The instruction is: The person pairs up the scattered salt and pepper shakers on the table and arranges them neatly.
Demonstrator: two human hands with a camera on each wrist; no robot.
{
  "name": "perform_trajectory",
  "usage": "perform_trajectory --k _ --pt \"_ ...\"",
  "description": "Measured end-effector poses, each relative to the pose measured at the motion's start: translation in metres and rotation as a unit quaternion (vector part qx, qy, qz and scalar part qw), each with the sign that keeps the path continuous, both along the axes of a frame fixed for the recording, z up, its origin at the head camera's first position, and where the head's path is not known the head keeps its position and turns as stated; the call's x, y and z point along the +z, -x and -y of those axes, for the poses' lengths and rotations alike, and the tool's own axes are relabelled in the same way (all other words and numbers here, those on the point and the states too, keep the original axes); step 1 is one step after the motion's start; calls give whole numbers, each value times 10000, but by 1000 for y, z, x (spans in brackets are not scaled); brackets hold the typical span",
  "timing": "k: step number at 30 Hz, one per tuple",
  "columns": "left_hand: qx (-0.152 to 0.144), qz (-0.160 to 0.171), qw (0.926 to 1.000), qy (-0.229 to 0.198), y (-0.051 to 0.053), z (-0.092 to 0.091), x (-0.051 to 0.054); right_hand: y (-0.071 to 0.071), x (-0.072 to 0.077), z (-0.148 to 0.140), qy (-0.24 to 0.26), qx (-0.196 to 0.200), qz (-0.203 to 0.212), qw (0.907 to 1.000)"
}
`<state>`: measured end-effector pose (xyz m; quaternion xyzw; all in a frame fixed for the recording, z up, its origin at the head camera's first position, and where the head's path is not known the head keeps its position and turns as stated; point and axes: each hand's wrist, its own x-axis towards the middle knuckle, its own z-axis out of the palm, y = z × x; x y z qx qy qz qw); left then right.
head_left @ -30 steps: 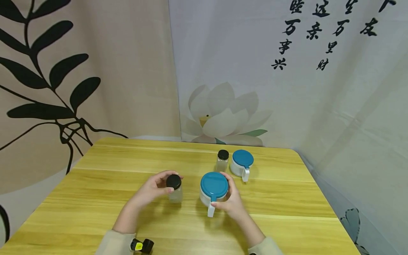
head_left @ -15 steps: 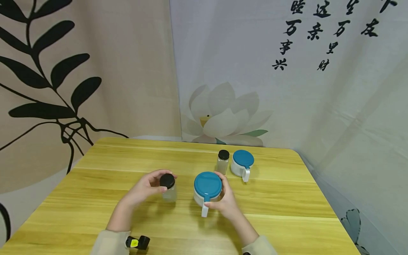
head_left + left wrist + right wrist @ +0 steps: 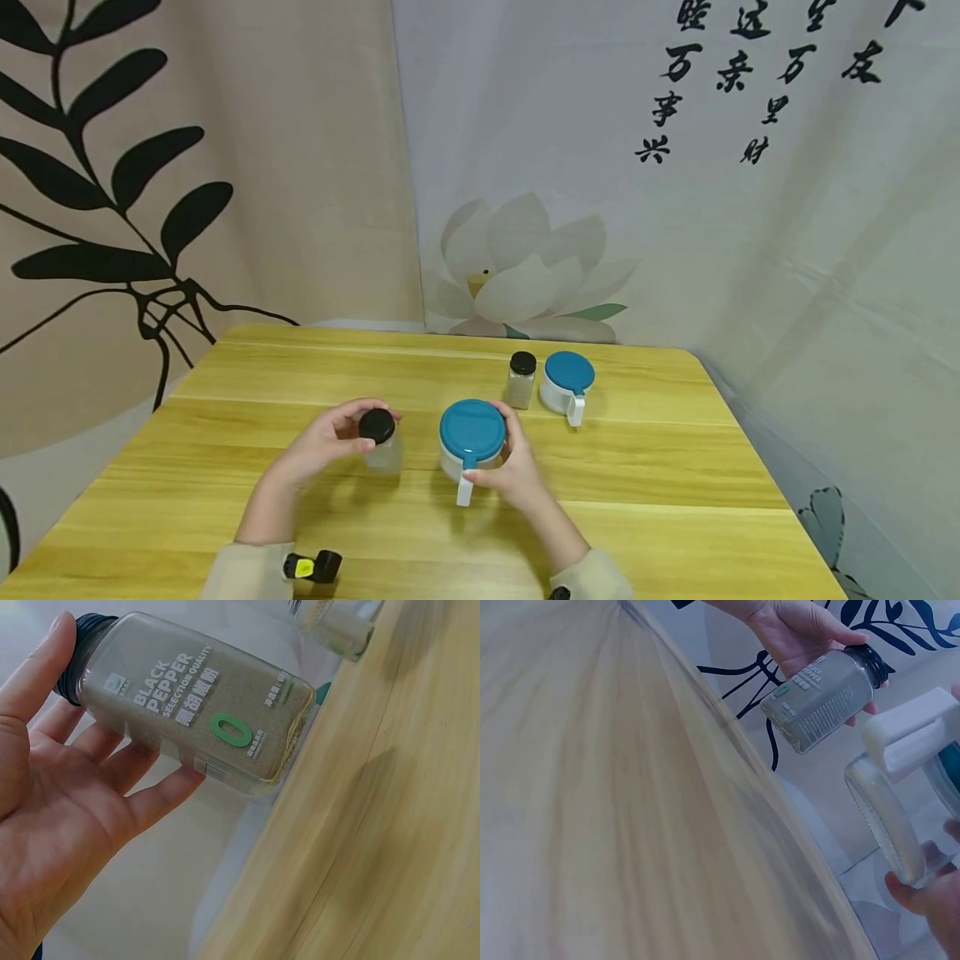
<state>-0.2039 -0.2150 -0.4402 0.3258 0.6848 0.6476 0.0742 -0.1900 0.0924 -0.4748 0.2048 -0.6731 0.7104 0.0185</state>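
"How far along?"

"Lifted, by the look of it: pepper jar [image 3: 195,697] and blue-lidded pot [image 3: 472,429], both held above the surface [image 3: 675,467]. Not yet set down. Untouched at the back, near each other: second black-capped jar [image 3: 521,387] and second blue-lidded pot [image 3: 568,372]."

"And each grip?"

"Left grip [image 3: 326,437]: pinching the pepper jar near its cap. Right grip [image 3: 517,475]: curled round the blue-lidded pot, thumb by its handle."

"Any change from a second ago?"

"Shifted leftward together, jar and pot alike; no move at the back."

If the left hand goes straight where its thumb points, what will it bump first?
Besides its pepper jar, the left hand would probably meet the blue-lidded jar in the right hand, though depth is unclear.
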Motion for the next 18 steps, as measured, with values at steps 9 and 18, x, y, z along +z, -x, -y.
perform_trajectory --k 9,18 --pt "91 92 9999 44 -1 9 0 1 -1 9 -20 -10 -87 10000" --pt "126 -39 9999 95 1 17 -3 -1 1 18 74 160 -90 9998"
